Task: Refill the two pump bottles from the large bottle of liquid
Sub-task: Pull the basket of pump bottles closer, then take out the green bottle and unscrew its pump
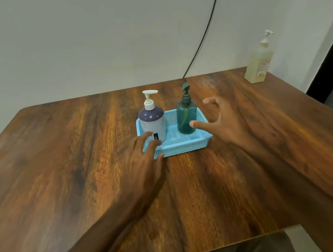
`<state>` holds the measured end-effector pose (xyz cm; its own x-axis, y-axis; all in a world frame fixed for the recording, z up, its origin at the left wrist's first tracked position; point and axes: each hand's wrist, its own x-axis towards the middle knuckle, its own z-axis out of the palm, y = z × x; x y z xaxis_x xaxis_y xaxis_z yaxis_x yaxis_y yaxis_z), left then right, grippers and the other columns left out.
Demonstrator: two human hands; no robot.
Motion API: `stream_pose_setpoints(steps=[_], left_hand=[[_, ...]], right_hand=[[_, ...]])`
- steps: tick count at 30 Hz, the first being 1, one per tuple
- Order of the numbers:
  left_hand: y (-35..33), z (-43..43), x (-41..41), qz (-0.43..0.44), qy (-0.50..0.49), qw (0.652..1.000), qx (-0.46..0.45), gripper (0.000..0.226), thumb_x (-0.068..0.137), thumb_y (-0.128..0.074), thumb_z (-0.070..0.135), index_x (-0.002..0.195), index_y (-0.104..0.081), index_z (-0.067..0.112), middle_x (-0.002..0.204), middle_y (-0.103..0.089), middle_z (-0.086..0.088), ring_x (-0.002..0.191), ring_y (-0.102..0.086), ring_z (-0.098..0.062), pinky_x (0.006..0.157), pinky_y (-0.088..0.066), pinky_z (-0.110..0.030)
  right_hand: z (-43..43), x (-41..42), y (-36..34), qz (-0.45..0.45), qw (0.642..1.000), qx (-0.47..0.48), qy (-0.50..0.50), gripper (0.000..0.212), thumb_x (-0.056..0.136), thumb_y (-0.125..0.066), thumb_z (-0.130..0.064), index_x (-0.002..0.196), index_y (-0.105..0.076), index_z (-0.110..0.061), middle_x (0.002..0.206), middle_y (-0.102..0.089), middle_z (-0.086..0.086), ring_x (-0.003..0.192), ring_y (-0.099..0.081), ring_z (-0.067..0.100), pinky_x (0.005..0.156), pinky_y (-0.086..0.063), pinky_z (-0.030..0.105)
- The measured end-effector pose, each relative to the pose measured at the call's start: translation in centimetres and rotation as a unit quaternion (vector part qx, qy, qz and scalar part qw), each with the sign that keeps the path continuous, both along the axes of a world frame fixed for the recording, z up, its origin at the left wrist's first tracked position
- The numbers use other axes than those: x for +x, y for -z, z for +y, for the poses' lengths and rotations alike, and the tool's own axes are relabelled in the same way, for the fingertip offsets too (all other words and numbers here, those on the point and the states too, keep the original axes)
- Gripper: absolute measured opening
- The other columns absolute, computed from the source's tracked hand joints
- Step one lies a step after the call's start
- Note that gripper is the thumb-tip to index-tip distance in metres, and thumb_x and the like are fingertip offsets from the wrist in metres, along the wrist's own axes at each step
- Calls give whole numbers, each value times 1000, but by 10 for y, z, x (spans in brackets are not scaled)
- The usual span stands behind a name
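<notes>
Wood counter (59, 163). L hand (143, 163), fingers spread, over basket (185, 145) front-left corner, before white-pump bottle (152, 123). Beside it in basket, teal bottle (187, 116). R hand (225, 121), fingers wide, thumb by teal bottle. Far-right corner: big bottle (259, 64), well apart; cable (210, 18) behind.

Wood-grain bench (59, 163). Near middle, blue mesh basket (185, 145) stands. At far right corner, large pale-yellow pump bottle (259, 64) upright, well apart from basket.

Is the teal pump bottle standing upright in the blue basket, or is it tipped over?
Upright. The teal pump bottle stands on its base inside the blue basket, with its pump head pointing up.
</notes>
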<state>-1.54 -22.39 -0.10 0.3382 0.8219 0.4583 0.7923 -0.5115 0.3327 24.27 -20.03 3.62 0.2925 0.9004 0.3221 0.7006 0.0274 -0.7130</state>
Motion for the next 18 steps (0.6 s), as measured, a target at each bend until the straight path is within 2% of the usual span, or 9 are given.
stream_pose_setpoints(steps=[2, 4, 8, 10, 13, 15, 18], left_hand=[[-4, 0, 14, 13, 30, 999, -5, 32, 100, -72, 22, 129, -70, 10, 144, -64, -15, 134, -58, -38, 106, -53, -56], [-5, 1, 25, 31, 47, 998, -24, 34, 102, -68, 24, 134, -68, 14, 143, -65, -10, 135, -58, -31, 107, -53, -49], [-1, 4, 29, 43, 48, 998, -19, 34, 99, -74, 24, 131, -70, 15, 138, -68, -9, 131, -62, -30, 99, -57, -47], [-1, 5, 28, 37, 47, 998, -11, 32, 98, -75, 23, 129, -72, 15, 135, -70, -8, 129, -63, -30, 95, -59, -48], [-3, 5, 27, 24, 46, 999, -16, 31, 103, -67, 27, 132, -71, 17, 140, -67, -4, 134, -58, -25, 100, -57, -45], [-8, 3, 30, -11, 49, 999, -19, 29, 105, -63, 29, 130, -71, 17, 139, -67, -2, 133, -57, -20, 104, -55, -43], [-22, -3, 44, -149, 64, 986, -25, 21, 103, -67, 26, 120, -75, 15, 125, -74, 3, 114, -66, -10, 97, -57, -33]], right_hand=[[22, -10, -2, -12, 1000, -28, 9, 89, 68, -86, -53, 140, -43, -21, 145, -50, -1, 127, -51, 16, 101, -46, 31], [39, -20, 1, -12, 999, -41, -4, 90, 70, -86, -51, 141, -42, -18, 145, -51, 3, 128, -53, 21, 102, -46, 32], [53, -27, 4, 0, 1000, -14, -13, 66, 73, -88, -35, 127, -58, -14, 128, -65, 2, 113, -63, 18, 90, -49, 21], [48, -26, -4, 16, 1000, 10, -8, 61, 71, -88, -34, 123, -63, -14, 124, -68, 1, 109, -64, 15, 91, -51, 23], [23, -22, -27, 60, 996, 64, -13, 62, 70, -89, -35, 124, -64, -16, 121, -69, -4, 108, -64, 11, 96, -53, 29], [-4, -16, -45, 82, 991, 100, -15, 63, 70, -89, -37, 125, -63, -19, 121, -68, -7, 109, -64, 8, 95, -51, 23], [-53, -5, -57, 94, 990, 103, -20, 65, 70, -89, -34, 128, -61, -23, 123, -66, -12, 107, -63, 0, 89, -51, 13]])
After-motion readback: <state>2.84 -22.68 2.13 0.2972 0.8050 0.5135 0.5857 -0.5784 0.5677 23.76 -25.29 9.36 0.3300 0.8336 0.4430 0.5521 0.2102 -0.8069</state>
